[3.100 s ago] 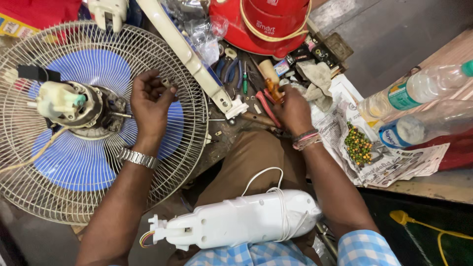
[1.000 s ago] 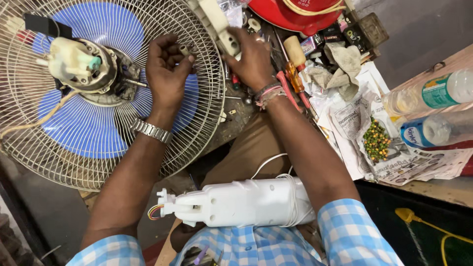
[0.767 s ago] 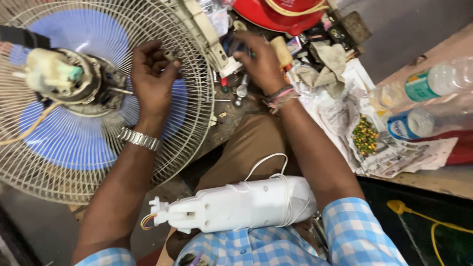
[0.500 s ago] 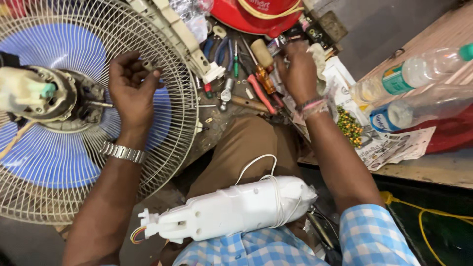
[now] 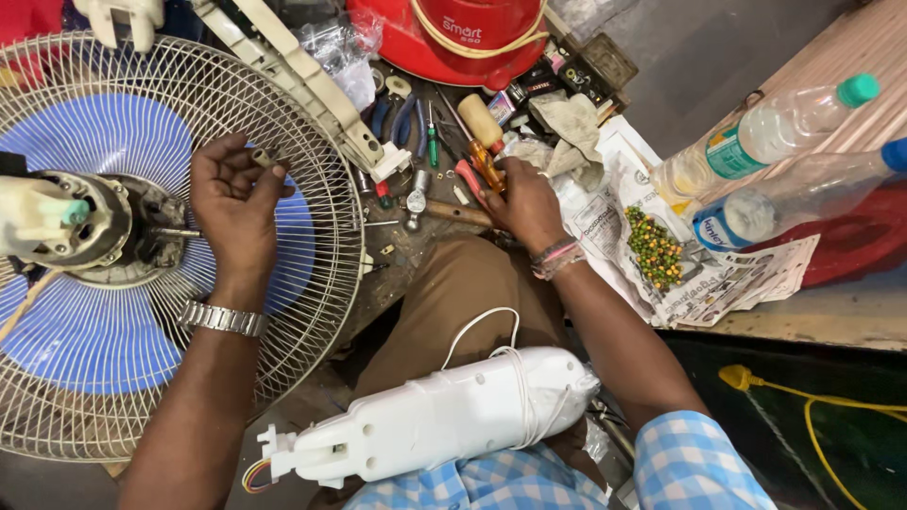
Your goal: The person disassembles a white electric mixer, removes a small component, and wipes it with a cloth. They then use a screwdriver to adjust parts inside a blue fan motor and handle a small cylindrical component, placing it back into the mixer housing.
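**Labels and wrappers right of the hands**

Right of the right hand (image 5: pixel 524 203), two clear plastic bottles lie tilted: one (image 5: pixel 770 132) with a green-and-white label, one (image 5: pixel 803 194) with a blue label. Between them and the hand lie printed white plastic wrappers (image 5: pixel 614 217).

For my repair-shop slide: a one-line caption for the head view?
Left hand over a fan grille, right hand among scattered tools.

Bright, even light; sharp focus
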